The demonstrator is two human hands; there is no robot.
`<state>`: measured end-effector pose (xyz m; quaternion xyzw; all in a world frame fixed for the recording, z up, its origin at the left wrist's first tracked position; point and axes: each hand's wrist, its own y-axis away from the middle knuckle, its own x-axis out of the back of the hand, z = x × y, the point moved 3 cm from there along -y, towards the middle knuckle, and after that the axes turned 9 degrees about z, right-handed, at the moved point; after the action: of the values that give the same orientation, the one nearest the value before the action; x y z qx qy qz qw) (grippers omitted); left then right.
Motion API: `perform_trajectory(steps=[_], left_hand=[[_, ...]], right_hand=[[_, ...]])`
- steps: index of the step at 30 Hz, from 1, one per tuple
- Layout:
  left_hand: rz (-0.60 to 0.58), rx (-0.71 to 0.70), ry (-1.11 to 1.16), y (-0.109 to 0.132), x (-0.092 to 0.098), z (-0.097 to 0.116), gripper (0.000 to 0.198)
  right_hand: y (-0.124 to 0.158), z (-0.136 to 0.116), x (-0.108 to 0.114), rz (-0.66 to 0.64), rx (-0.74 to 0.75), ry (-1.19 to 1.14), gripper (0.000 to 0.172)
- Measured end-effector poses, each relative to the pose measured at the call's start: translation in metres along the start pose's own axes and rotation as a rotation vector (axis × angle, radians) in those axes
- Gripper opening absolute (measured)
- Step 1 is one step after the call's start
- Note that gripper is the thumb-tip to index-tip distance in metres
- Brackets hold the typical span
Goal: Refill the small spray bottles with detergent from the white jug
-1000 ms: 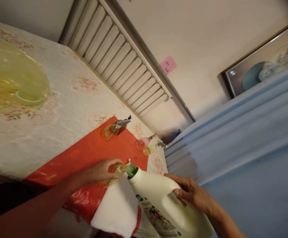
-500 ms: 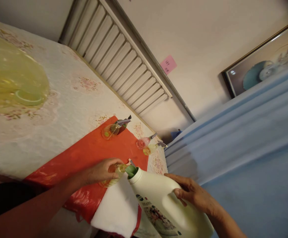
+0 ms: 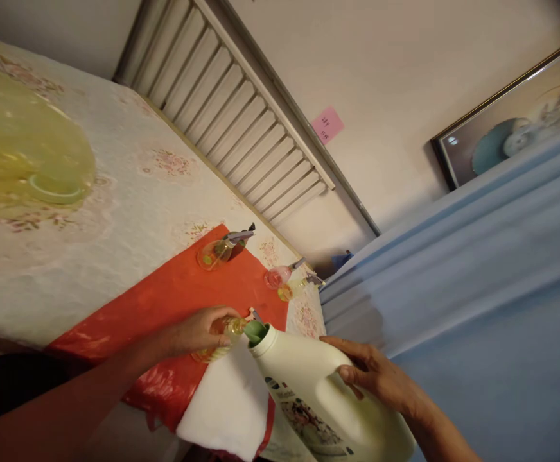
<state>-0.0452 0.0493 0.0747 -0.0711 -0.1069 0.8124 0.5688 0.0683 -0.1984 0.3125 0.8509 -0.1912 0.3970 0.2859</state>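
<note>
My left hand (image 3: 217,326) is closed around the neck of a small clear bottle (image 3: 205,355) with yellow tint in it. In my right hand (image 3: 374,372) is the handle of a large cream-coloured jug (image 3: 328,391) with a printed label. The jug is tilted to the left, and its green spout (image 3: 255,332) is at the bottle's mouth. I cannot tell whether liquid is flowing. Just behind the spout a spray-nozzle tip (image 3: 253,314) shows. Under the small bottle lie a red cover (image 3: 183,289) and a white cloth (image 3: 227,401).
Farther back stand a clear spray bottle (image 3: 214,255), a pink one (image 3: 278,277) and a yellow one (image 3: 287,292). A big translucent yellow bag (image 3: 34,141) lies at left on the flowered tablecloth (image 3: 130,186). A slatted rack (image 3: 241,115) and blue curtain (image 3: 477,282) are behind.
</note>
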Motion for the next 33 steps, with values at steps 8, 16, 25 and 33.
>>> perform_trajectory(steps=[8, 16, 25, 33], left_hand=[[-0.026, 0.008, 0.028, 0.0010, -0.0004, 0.0053, 0.046], [-0.042, 0.014, 0.031, 0.0012, -0.0012, 0.0051, 0.044], [-0.015, 0.009, 0.016, 0.0022, 0.0001, 0.0047, 0.043], [-0.022, 0.009, 0.048, 0.0020, -0.0007, 0.0044, 0.042]], right_hand=[[-0.0001, -0.0013, 0.0005, -0.009, 0.000, -0.006, 0.063], [0.0000, -0.0017, 0.0008, -0.004, -0.018, -0.011, 0.065], [-0.0009, -0.0030, 0.0016, -0.003, -0.018, 0.009, 0.068], [-0.0004, -0.0072, 0.0008, -0.011, -0.030, 0.013, 0.069]])
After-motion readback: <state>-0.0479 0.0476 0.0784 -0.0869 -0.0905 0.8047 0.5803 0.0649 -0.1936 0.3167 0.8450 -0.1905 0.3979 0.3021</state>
